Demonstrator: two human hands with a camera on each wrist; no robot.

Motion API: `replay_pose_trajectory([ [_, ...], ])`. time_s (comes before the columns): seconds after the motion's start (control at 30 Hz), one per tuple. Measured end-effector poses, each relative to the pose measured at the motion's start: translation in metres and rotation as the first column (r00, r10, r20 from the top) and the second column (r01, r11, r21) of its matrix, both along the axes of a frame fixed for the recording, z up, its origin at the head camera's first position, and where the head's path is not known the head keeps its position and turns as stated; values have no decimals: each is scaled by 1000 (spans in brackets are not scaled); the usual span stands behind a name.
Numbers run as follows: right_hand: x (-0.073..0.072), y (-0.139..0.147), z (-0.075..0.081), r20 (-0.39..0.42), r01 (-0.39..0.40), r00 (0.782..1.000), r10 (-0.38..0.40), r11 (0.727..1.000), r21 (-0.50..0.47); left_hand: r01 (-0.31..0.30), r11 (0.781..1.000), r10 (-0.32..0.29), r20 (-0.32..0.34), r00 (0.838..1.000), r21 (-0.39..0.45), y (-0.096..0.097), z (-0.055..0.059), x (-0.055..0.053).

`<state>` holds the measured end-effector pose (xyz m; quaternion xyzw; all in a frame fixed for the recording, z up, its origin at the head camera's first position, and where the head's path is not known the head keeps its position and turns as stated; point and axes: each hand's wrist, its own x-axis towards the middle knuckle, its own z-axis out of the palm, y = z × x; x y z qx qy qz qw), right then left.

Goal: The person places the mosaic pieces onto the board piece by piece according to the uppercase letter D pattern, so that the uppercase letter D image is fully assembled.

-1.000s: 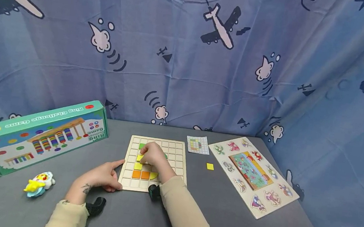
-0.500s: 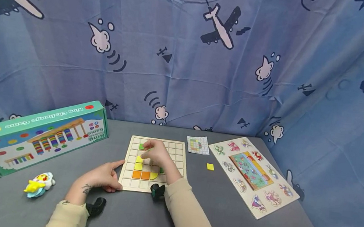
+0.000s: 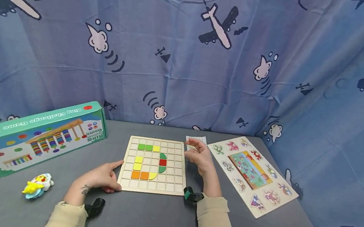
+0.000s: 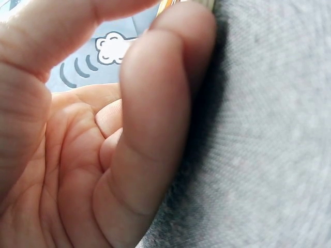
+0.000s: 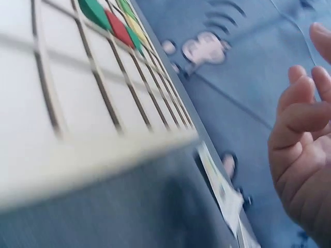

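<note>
A wooden grid board (image 3: 171, 186) lies flat on the table with coloured tiles in its cells: green squares (image 3: 145, 147), yellow squares (image 3: 138, 163), orange squares (image 3: 140, 175), a red square (image 3: 162, 162) and rounded green and yellow pieces. My left hand (image 3: 100, 177) touches the board's left edge with a straight index finger and the thumb. Just off its right edge, my right hand (image 3: 202, 160) hovers with loosely bent fingers and no tile visible in them. Behind that hand, a small printed card (image 3: 199, 139) is partly covered. The right wrist view shows the red square (image 5: 120, 30) too.
A green ring game box (image 3: 39, 135) stands at the back left, a small yellow and white toy (image 3: 39, 186) in front of it. On the right lies a wooden puzzle board (image 3: 252, 176) with animal pictures. A patterned blue curtain (image 3: 179, 72) hangs behind the table.
My right hand has left the yellow tile it set in the left part of the grid and moved right, off the board. It now covers the spot of the loose yellow tile. My left hand stays put.
</note>
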<state>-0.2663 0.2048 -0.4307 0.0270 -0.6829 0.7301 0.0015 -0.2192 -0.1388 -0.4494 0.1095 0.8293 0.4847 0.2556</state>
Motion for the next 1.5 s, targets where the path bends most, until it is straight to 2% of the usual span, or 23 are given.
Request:
replay_pose_trajectory([
  [0.13, 5, 27, -3, 35, 111, 993, -111, 994, 7, 11, 1000, -11, -6, 1000, 18, -1, 0, 0],
  [0.23, 7, 42, -6, 70, 183, 980, -189, 980, 80, 22, 999, -22, -10, 1000, 30, -1, 0, 0],
  [0.33, 10, 53, -10, 105, 223, 964, -243, 959, 173, 26, 999, -26, -9, 1000, 34, -1, 0, 0],
  [0.5, 14, 63, -16, 155, 230, 944, -291, 918, 323, 34, 999, -34, -9, 999, 37, -2, -1, 0],
  [0.6, 14, 65, -20, 158, 231, 936, -314, 888, 397, 35, 999, -34, -10, 999, 38, -2, -1, 0],
  [0.97, 14, 62, -29, 120, 276, 908, -400, 789, 548, 28, 999, -28, 6, 1000, 31, -3, -2, -1],
  [1.13, 13, 60, -29, 91, 277, 905, -416, 738, 616, 22, 1000, -23, 4, 1000, 15, -2, -2, -1],
  [1.2, 13, 59, -28, 86, 273, 905, -416, 725, 632, 19, 1000, -19, 3, 1000, 7, -2, -2, -1],
  [1.27, 12, 56, -27, 77, 272, 909, -410, 723, 635, 15, 1000, -15, 3, 1000, 2, -1, -1, -1],
  [1.33, 10, 51, -26, 63, 274, 918, -391, 743, 611, 15, 1000, -15, 1, 1000, 0, -1, -1, -1],
  [1.5, 3, 28, -17, 4, 261, 954, -301, 834, 486, 20, 1000, -20, -5, 1000, 8, -2, -2, -1],
])
